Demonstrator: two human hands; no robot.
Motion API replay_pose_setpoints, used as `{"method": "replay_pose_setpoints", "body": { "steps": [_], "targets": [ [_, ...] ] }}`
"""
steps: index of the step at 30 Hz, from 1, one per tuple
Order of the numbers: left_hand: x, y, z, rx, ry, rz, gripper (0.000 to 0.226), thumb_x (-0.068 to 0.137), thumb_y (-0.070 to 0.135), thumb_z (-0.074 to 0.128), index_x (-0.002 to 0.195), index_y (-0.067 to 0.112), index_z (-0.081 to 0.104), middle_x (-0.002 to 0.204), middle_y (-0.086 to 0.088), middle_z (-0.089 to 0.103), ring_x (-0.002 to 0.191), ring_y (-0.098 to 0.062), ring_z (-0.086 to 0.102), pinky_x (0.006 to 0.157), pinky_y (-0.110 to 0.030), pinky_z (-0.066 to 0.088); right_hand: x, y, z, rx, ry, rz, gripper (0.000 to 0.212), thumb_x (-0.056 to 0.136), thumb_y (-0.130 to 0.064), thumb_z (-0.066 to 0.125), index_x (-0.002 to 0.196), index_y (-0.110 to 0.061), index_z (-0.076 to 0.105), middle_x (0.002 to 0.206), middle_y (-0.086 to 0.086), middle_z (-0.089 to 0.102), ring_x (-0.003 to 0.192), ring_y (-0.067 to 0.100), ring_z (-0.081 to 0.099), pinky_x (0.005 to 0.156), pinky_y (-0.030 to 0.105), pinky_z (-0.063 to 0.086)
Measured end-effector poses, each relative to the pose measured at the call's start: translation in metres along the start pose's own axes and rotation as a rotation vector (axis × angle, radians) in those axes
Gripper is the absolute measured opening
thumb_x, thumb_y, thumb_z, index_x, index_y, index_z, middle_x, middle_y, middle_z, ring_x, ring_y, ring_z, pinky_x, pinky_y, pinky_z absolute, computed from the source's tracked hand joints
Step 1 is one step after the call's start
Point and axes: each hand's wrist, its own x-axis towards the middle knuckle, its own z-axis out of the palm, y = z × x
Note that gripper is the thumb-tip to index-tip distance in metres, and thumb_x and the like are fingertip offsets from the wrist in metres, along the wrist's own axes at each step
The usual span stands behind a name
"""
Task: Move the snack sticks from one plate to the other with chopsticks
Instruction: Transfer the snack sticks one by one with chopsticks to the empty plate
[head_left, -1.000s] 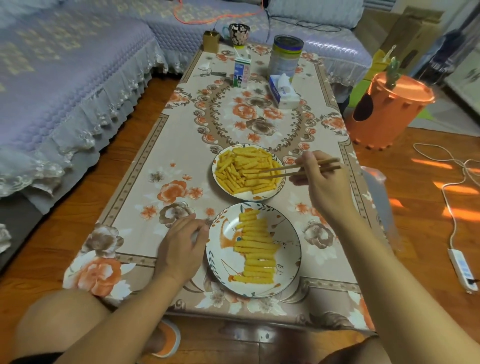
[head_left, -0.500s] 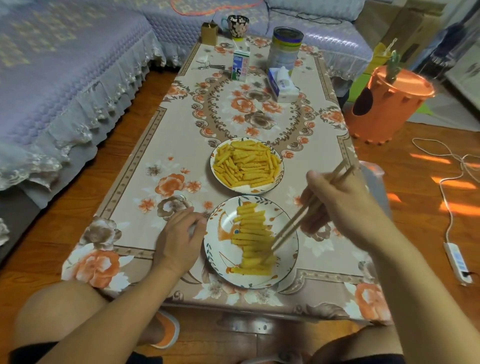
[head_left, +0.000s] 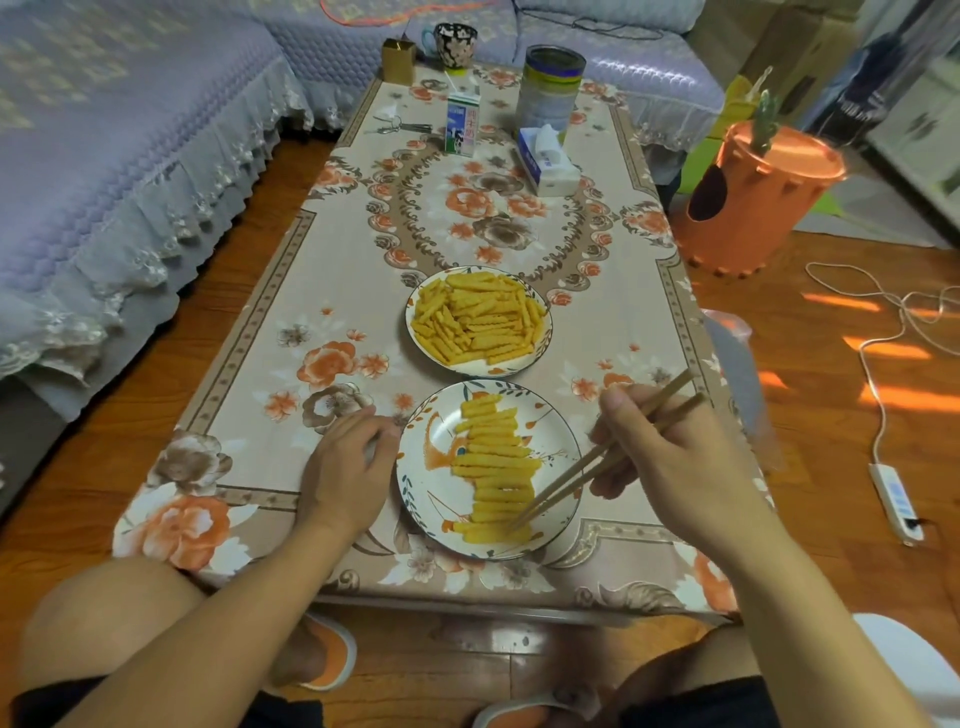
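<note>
Two plates stand on a floral tablecloth. The far plate (head_left: 524, 367) carries a loose heap of yellow crinkled snack sticks (head_left: 478, 317). On the near plate (head_left: 415, 483), with an orange painted motif, snack sticks (head_left: 493, 462) lie side by side in a stacked row. My right hand (head_left: 660, 457) grips a pair of wooden chopsticks (head_left: 582, 470); their tips touch the lowest sticks of the row at the plate's near right. My left hand (head_left: 348, 467) rests on the table against the near plate's left rim, fingers curled; whether it holds the rim is hidden.
At the table's far end stand a milk carton (head_left: 461, 127), a tin can (head_left: 551, 88), a tissue pack (head_left: 548, 163), a mug (head_left: 454, 44) and a small box (head_left: 398, 61). A sofa (head_left: 104, 156) runs along the left. An orange bin (head_left: 748, 197) sits right, with a cable (head_left: 883, 364) on the floor.
My right hand carried the chopsticks from the far plate down to the near plate, then lowered their tips to the bottom of the row. My left hand stayed by the rim.
</note>
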Motion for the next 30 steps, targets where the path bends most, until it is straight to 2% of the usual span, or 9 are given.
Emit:
{"method": "replay_pose_setpoints", "body": {
  "steps": [4, 7, 10, 12, 15, 17, 20, 24, 30],
  "targets": [
    [0.0, 0.001, -0.001, 0.005, -0.001, 0.001, 0.055, 0.092, 0.053, 0.033, 0.1, 0.019, 0.075, 0.125, -0.001, 0.07, 0.133, -0.019, 0.052, 0.099, -0.032, 0.042, -0.001, 0.011, 0.004, -0.085, -0.029, 0.023, 0.043, 0.099, -0.04, 0.053, 0.077, -0.006, 0.067, 0.063, 0.017, 0.068, 0.052, 0.027, 0.071, 0.059, 0.047, 0.058],
    [0.0, 0.0, 0.0, 0.012, -0.007, 0.007, 0.055, 0.092, 0.053, 0.032, 0.1, 0.019, 0.075, 0.123, 0.001, 0.07, 0.133, -0.018, 0.052, 0.097, -0.032, 0.041, 0.001, 0.009, -0.002, -0.032, -0.034, 0.041, 0.045, 0.094, -0.043, 0.055, 0.081, -0.002, 0.067, 0.064, 0.016, 0.068, 0.052, 0.03, 0.07, 0.053, 0.04, 0.059],
    [0.0, 0.0, 0.001, 0.024, -0.007, 0.013, 0.056, 0.092, 0.053, 0.032, 0.103, 0.019, 0.075, 0.125, 0.0, 0.069, 0.134, -0.019, 0.051, 0.098, -0.031, 0.04, 0.013, -0.001, -0.012, 0.064, -0.038, 0.037, 0.043, 0.096, -0.035, 0.055, 0.082, 0.004, 0.066, 0.063, 0.024, 0.065, 0.052, 0.035, 0.069, 0.05, 0.04, 0.058],
    [0.0, -0.001, 0.001, 0.033, -0.011, 0.025, 0.054, 0.093, 0.052, 0.032, 0.102, 0.02, 0.075, 0.123, 0.001, 0.07, 0.133, -0.019, 0.051, 0.098, -0.032, 0.041, 0.03, -0.005, -0.017, 0.089, 0.037, 0.006, 0.04, 0.103, -0.029, 0.052, 0.084, 0.004, 0.065, 0.064, 0.026, 0.065, 0.054, 0.035, 0.069, 0.053, 0.042, 0.058],
    [0.001, -0.003, 0.001, 0.039, -0.01, 0.023, 0.055, 0.093, 0.053, 0.031, 0.103, 0.019, 0.074, 0.122, 0.002, 0.07, 0.133, -0.019, 0.051, 0.099, -0.034, 0.043, 0.068, -0.003, -0.014, 0.084, 0.193, -0.105, 0.034, 0.108, -0.025, 0.048, 0.09, -0.003, 0.069, 0.07, 0.02, 0.069, 0.061, 0.029, 0.072, 0.059, 0.036, 0.062],
    [0.002, -0.004, 0.002, 0.047, -0.011, 0.015, 0.058, 0.092, 0.055, 0.031, 0.106, 0.019, 0.074, 0.125, 0.001, 0.069, 0.134, -0.019, 0.05, 0.102, -0.037, 0.044, 0.092, 0.004, -0.003, 0.036, 0.222, -0.174, 0.031, 0.108, -0.025, 0.049, 0.094, -0.007, 0.07, 0.076, 0.015, 0.071, 0.064, 0.026, 0.074, 0.061, 0.031, 0.062],
    [0.002, -0.007, 0.004, 0.065, -0.021, -0.001, 0.059, 0.092, 0.058, 0.03, 0.11, 0.021, 0.073, 0.131, -0.001, 0.067, 0.137, -0.019, 0.049, 0.107, -0.041, 0.044, 0.114, 0.018, 0.017, -0.009, 0.206, -0.22, 0.026, 0.107, -0.022, 0.052, 0.094, -0.008, 0.07, 0.079, 0.02, 0.071, 0.064, 0.023, 0.072, 0.057, 0.023, 0.055],
    [0.003, -0.011, 0.005, 0.085, -0.032, -0.008, 0.059, 0.092, 0.058, 0.031, 0.113, 0.022, 0.073, 0.133, -0.003, 0.066, 0.136, -0.022, 0.049, 0.107, -0.045, 0.044, 0.122, 0.026, 0.031, 0.059, 0.226, -0.239, 0.024, 0.106, -0.016, 0.053, 0.091, -0.003, 0.067, 0.081, 0.03, 0.067, 0.065, 0.032, 0.068, 0.056, 0.016, 0.051],
    [0.003, -0.011, 0.005, 0.088, -0.038, -0.007, 0.059, 0.092, 0.059, 0.03, 0.112, 0.022, 0.073, 0.132, -0.003, 0.066, 0.135, -0.021, 0.05, 0.107, -0.044, 0.044, 0.118, 0.021, 0.015, 0.107, 0.326, -0.254, 0.033, 0.109, -0.027, 0.048, 0.085, -0.013, 0.065, 0.072, 0.011, 0.067, 0.058, 0.026, 0.07, 0.054, 0.029, 0.057]
  ]
}}
